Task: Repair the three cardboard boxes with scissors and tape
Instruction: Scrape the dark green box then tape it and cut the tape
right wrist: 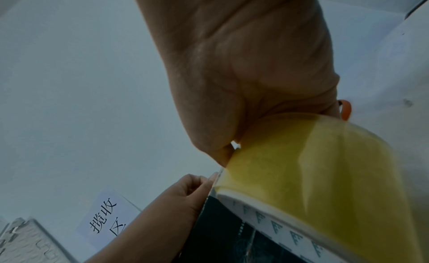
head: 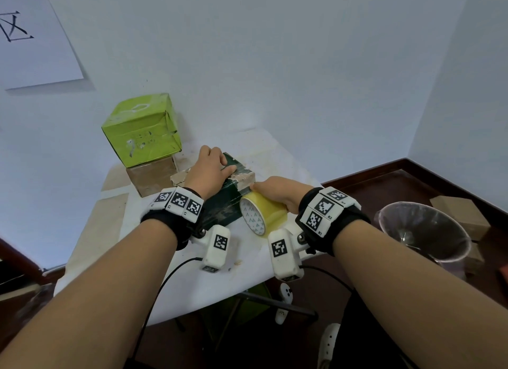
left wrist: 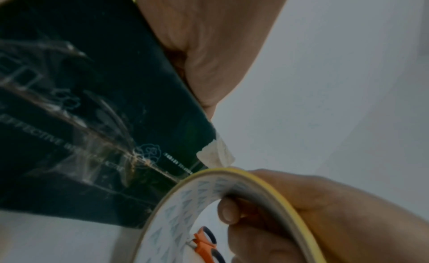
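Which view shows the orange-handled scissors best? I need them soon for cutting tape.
The left wrist view: the orange-handled scissors show through the core of the yellow tape roll. The right wrist view catches only an orange sliver behind the right hand. The head view shows none.

you are getting a bright, evenly lit head view that is bowing at its edges, while both wrist views are coming through dim, soft and blurred up close.

Head view looks down from above; both wrist views look up close, sharing the tape roll (left wrist: 232, 202)
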{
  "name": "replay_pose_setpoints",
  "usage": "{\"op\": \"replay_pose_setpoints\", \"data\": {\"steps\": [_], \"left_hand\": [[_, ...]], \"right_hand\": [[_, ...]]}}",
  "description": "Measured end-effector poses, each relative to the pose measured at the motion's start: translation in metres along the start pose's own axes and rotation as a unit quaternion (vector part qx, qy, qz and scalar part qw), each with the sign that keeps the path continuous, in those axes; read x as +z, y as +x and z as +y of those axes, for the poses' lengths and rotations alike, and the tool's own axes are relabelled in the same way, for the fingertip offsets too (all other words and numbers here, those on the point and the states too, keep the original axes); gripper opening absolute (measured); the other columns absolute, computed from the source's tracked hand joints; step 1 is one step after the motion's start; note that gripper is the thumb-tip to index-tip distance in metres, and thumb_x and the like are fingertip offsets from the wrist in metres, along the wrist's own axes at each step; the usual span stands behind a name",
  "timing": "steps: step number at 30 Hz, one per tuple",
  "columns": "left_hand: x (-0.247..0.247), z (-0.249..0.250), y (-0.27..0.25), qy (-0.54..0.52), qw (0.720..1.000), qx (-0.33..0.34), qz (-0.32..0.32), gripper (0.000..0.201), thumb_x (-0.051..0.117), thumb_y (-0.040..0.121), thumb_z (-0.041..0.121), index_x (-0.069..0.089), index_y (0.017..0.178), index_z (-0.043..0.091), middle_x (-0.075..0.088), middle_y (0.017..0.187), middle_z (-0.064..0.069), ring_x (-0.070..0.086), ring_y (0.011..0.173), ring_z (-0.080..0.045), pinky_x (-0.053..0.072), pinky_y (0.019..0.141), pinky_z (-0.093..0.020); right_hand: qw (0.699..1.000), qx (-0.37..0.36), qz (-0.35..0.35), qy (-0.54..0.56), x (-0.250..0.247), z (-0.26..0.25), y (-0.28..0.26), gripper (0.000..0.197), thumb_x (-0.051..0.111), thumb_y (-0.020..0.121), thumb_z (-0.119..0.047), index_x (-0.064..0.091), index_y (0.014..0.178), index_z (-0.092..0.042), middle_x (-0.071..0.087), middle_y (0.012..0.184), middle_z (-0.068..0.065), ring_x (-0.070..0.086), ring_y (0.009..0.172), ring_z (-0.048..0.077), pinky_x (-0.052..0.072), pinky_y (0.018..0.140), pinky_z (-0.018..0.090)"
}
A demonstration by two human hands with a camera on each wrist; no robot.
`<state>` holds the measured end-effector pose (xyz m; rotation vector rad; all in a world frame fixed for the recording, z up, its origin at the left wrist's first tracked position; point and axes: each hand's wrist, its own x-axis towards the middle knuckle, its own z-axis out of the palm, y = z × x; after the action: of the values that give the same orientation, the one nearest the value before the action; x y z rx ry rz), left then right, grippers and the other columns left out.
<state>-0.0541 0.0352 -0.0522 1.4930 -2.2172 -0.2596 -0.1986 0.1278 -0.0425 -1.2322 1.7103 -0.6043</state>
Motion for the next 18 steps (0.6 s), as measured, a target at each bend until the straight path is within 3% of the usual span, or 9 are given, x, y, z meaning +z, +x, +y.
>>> {"op": "replay_pose_setpoints", "data": {"steps": [7, 10, 13, 15, 18], "left_hand": [[-0.003, 0.002, -0.003, -0.029, 0.999, 0.001, 0.020, 0.009, 0.048, 0.096, 0.015, 0.049, 0.105, 0.013, 0.046, 0.107, -0.006, 0.052, 0.087, -0.024, 0.047, 0.081, -0.041], [-0.006, -0.001, -0.009, -0.085, 0.996, 0.018, 0.021, 0.015, 0.050, 0.092, 0.010, 0.053, 0.099, 0.023, 0.045, 0.098, 0.002, 0.050, 0.080, -0.016, 0.044, 0.075, -0.034], [-0.009, -0.001, -0.014, -0.067, 0.995, 0.069, -0.027, 0.023, 0.049, 0.091, 0.008, 0.061, 0.091, 0.028, 0.049, 0.095, 0.004, 0.046, 0.076, -0.009, 0.035, 0.072, -0.028], [-0.009, -0.001, -0.014, -0.051, 0.994, 0.088, -0.045, 0.027, 0.048, 0.093, 0.008, 0.064, 0.096, 0.029, 0.050, 0.098, 0.002, 0.044, 0.075, -0.004, 0.032, 0.073, -0.025], [-0.009, -0.003, -0.013, -0.054, 0.993, 0.094, -0.047, 0.032, 0.046, 0.096, 0.011, 0.066, 0.112, 0.030, 0.048, 0.100, 0.003, 0.048, 0.087, -0.011, 0.034, 0.077, -0.022]], "right_hand": [[1.000, 0.004, 0.004, -0.005, 0.001, 0.002, 0.003, 0.047, 0.040, 0.101, -0.037, 0.046, 0.131, -0.002, 0.054, 0.130, 0.017, 0.054, 0.116, 0.031, 0.045, 0.101, 0.039], [1.000, 0.006, 0.003, -0.002, 0.003, 0.003, 0.004, 0.048, 0.040, 0.101, -0.039, 0.047, 0.130, -0.002, 0.055, 0.130, 0.017, 0.055, 0.117, 0.031, 0.044, 0.102, 0.041], [1.000, 0.004, 0.005, -0.005, 0.004, 0.003, 0.004, 0.048, 0.040, 0.101, -0.039, 0.047, 0.130, -0.002, 0.055, 0.129, 0.017, 0.054, 0.117, 0.031, 0.043, 0.103, 0.042], [1.000, 0.006, 0.004, 0.002, 0.004, 0.004, 0.004, 0.047, 0.040, 0.100, -0.039, 0.048, 0.128, -0.002, 0.056, 0.126, 0.017, 0.055, 0.115, 0.031, 0.045, 0.102, 0.042], [1.000, 0.007, 0.003, 0.019, 0.003, 0.005, 0.004, 0.046, 0.041, 0.100, -0.039, 0.048, 0.126, -0.003, 0.058, 0.123, 0.017, 0.057, 0.112, 0.031, 0.046, 0.099, 0.041]]}}
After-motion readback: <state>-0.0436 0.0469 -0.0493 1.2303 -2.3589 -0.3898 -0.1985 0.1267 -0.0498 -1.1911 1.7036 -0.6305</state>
